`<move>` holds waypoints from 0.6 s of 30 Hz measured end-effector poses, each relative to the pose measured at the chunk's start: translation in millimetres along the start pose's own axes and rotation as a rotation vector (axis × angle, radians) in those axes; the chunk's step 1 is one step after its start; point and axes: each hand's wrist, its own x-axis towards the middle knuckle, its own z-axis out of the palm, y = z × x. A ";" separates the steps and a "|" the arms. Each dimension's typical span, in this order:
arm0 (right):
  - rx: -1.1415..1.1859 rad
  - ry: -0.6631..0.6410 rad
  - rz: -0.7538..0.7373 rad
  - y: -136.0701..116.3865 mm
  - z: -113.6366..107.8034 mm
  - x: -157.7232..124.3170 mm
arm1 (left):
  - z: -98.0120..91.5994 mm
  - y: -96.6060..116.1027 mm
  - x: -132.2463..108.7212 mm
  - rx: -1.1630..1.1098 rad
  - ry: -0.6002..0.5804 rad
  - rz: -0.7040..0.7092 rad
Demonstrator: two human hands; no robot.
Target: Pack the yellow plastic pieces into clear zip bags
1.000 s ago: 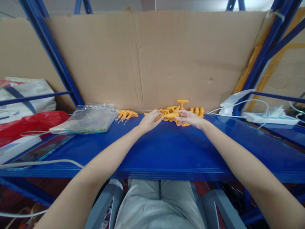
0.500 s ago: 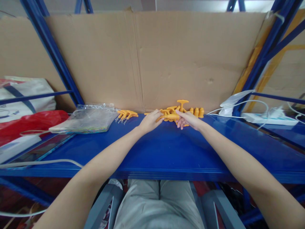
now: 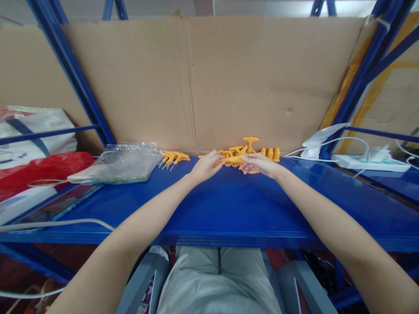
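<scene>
Looks like a two-handed hold: the left hand (image 3: pixel 207 167) has its fingers closed around one end of an orange plastic piece (image 3: pixel 231 160), and the right hand (image 3: pixel 260 165) seems to pinch the other end, remaining fingers loosely curled. My guess is that gripping both ends keeps it steady. It's just in front of a pile of orange parts (image 3: pixel 238 149), on the blue shelf (image 3: pixel 229 200). Corkscrews (image 3: pixel 176 156) lie left and rounded orange pieces (image 3: pixel 270 154) stand right, probably sorted by type within easy reach.
</scene>
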 end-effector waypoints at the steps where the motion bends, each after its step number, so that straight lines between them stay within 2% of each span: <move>1: 0.017 0.002 0.009 0.3 0.4 0.1 | 0.1 0.0 0.1 -0.001 -0.005 0.003; 8: 0.187 0.023 0.038 -3.3 7.9 1.6 | -0.7 3.2 0.6 -0.014 -0.009 -0.033; 11: 0.224 0.088 -0.018 -2.5 5.0 7.0 | -5.3 3.6 2.4 -0.009 0.024 -0.093; 14: 0.171 0.263 -0.153 5.0 -6.4 16.0 | -12.9 -2.8 2.7 0.087 0.026 -0.257; 18: -0.094 0.549 -0.338 20.7 -25.6 25.0 | -22.2 -20.0 -4.9 0.343 -0.080 -0.652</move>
